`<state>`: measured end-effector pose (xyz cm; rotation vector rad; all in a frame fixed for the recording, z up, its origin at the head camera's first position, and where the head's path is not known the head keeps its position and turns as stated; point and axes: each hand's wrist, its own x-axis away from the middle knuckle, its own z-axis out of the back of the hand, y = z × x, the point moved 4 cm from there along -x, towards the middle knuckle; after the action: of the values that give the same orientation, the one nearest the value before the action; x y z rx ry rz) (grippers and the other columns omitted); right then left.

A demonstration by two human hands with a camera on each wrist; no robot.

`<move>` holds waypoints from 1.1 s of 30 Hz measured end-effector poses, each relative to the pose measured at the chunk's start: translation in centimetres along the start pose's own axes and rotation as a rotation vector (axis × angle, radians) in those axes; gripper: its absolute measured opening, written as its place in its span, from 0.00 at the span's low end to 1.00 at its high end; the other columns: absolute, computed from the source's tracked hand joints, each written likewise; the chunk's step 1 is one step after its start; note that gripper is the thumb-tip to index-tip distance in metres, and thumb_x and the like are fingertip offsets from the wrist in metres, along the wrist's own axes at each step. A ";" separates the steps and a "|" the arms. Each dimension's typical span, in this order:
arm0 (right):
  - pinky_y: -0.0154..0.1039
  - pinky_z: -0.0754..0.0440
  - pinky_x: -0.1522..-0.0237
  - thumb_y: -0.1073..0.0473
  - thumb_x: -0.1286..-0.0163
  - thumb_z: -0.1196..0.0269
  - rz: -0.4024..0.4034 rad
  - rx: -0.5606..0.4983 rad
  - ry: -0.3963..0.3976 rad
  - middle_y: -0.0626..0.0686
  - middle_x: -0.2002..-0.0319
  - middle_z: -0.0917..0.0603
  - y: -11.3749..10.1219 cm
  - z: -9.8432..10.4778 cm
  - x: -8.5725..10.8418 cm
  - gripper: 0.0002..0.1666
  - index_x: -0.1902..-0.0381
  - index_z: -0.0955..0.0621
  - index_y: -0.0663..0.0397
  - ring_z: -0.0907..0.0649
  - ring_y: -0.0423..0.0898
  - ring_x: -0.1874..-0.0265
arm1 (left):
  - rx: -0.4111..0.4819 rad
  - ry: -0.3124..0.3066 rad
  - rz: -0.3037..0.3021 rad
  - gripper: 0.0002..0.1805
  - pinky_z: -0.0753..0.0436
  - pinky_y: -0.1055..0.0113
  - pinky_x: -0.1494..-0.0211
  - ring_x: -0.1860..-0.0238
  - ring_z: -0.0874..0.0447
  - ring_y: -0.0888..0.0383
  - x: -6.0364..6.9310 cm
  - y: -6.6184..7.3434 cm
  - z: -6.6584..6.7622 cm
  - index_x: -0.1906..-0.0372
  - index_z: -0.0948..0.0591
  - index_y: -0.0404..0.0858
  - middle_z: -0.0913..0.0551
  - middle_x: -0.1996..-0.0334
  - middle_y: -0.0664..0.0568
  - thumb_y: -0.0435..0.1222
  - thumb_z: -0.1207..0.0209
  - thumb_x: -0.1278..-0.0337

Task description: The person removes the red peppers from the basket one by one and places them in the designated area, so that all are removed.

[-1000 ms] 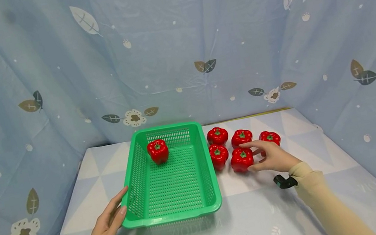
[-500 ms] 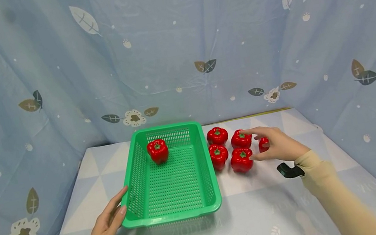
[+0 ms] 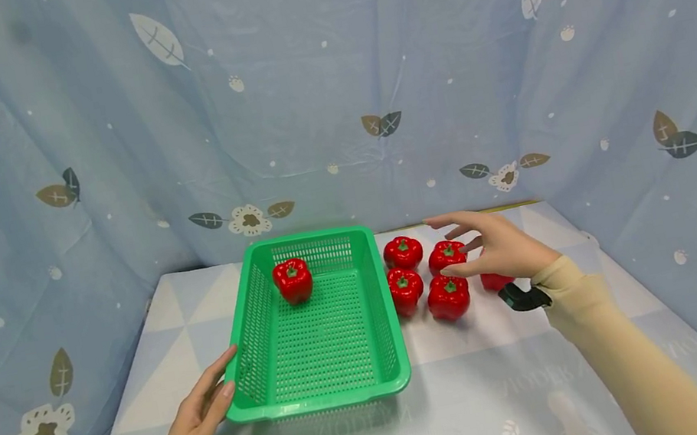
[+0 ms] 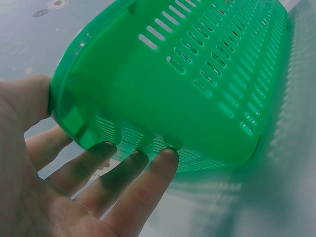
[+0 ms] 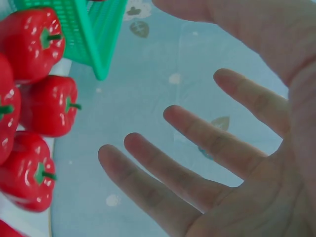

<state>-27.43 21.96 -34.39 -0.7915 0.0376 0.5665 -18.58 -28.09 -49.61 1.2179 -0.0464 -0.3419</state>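
My left hand (image 3: pixel 192 424) holds the near-left corner of a green plastic basket (image 3: pixel 325 400), thumb and index finger at its rim. In the left wrist view, the other fingers (image 4: pixel 143 192) lie along the basket's outer wall. One red bell pepper (image 3: pixel 293 282) sits inside, toward the far left. Several more stand right of the basket, among them a front pepper (image 3: pixel 449 298) and a back pepper (image 3: pixel 403 252). Over the right-hand ones hovers my right hand (image 3: pixel 500 245), fingers spread and holding nothing. It partly hides a pepper (image 3: pixel 497 281) at the far right.
A pale patterned cloth (image 3: pixel 478 397) covers the table. Blue printed curtains (image 3: pixel 300 101) hang close behind and at both sides. The peppers stand close together, with the left ones near the basket's right wall.
My right hand has risen from around the front and right peppers and moved farther back, fingers spreading wider. The left hand, basket and peppers stay where they were.
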 end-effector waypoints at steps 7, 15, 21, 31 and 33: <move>0.58 0.13 0.40 0.62 0.33 0.19 0.016 -0.076 -0.021 0.51 0.26 0.21 -0.3 -0.5 -1.5 0.45 0.21 0.23 0.46 0.16 0.56 0.36 | 0.001 0.003 0.010 0.30 0.19 0.51 0.34 0.22 0.36 0.33 0.0 0.1 -0.1 0.11 0.41 0.49 0.44 0.13 0.41 0.42 0.54 0.07; 0.58 0.15 0.36 0.63 0.33 0.19 0.066 -0.168 -0.011 0.49 0.26 0.21 -0.7 -1.1 -3.1 0.46 0.20 0.24 0.44 0.16 0.55 0.35 | 0.016 0.006 0.026 0.30 0.21 0.68 0.37 0.22 0.35 0.33 -0.1 0.0 -0.1 0.11 0.41 0.50 0.44 0.14 0.41 0.43 0.53 0.07; 0.58 0.15 0.36 0.61 0.33 0.19 0.063 -0.171 -0.020 0.48 0.26 0.21 -1.2 -1.9 -4.5 0.45 0.20 0.23 0.42 0.16 0.54 0.34 | 0.002 0.010 0.033 0.31 0.19 0.53 0.34 0.22 0.35 0.33 -0.1 0.1 -0.1 0.11 0.41 0.49 0.44 0.14 0.41 0.43 0.53 0.07; 0.58 0.13 0.39 0.63 0.34 0.18 0.101 -0.217 -0.038 0.50 0.27 0.21 -2.2 -3.9 -7.8 0.46 0.21 0.23 0.43 0.16 0.56 0.36 | -0.005 0.011 0.014 0.30 0.19 0.55 0.35 0.22 0.35 0.33 0.0 0.1 -0.1 0.11 0.40 0.49 0.43 0.14 0.41 0.42 0.53 0.07; 0.57 0.13 0.39 0.63 0.34 0.18 0.114 -0.223 -0.043 0.51 0.27 0.21 -2.3 -4.3 -8.3 0.46 0.21 0.23 0.43 0.16 0.56 0.36 | -0.005 0.010 0.012 0.30 0.19 0.52 0.34 0.22 0.35 0.33 0.0 0.1 -0.1 0.11 0.41 0.49 0.43 0.14 0.41 0.42 0.53 0.07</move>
<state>-32.60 13.84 -33.92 -0.9982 -0.0202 0.7037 -18.55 -28.00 -49.53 1.2137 -0.0448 -0.3253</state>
